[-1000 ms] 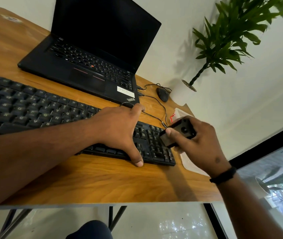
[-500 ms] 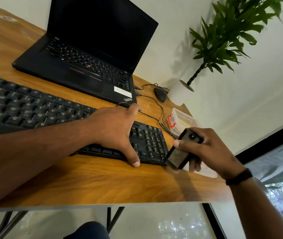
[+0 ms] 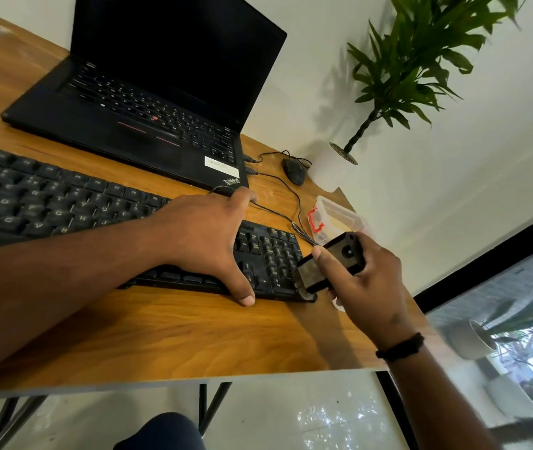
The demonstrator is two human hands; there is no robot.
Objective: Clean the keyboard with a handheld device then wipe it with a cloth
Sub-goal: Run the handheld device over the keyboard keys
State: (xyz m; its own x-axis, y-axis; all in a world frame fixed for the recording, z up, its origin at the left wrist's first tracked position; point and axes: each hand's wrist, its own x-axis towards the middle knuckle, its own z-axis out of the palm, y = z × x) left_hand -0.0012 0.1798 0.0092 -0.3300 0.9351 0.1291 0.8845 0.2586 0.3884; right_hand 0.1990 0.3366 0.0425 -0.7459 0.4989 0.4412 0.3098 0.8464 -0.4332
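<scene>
A long black keyboard (image 3: 64, 206) lies across the wooden desk (image 3: 177, 339). My left hand (image 3: 206, 238) rests flat on its right part, fingers spread, thumb on the front edge, pressing it down. My right hand (image 3: 365, 287) grips a small black handheld device (image 3: 330, 264) with a dark translucent nozzle end. That end touches the keyboard's front right corner by the number pad. A bit of white cloth (image 3: 340, 305) peeks out under my right hand; most of it is hidden.
An open black laptop (image 3: 148, 102) stands behind the keyboard. A black mouse (image 3: 294, 170) with cables, a white potted plant (image 3: 333, 167) and a clear plastic box (image 3: 333, 219) with a red latch sit at the desk's far right corner. The desk edge runs close below my hands.
My right hand with the device dropped from over the number pad to its front right corner. The left hand has stayed on the keyboard. The view shifted slightly.
</scene>
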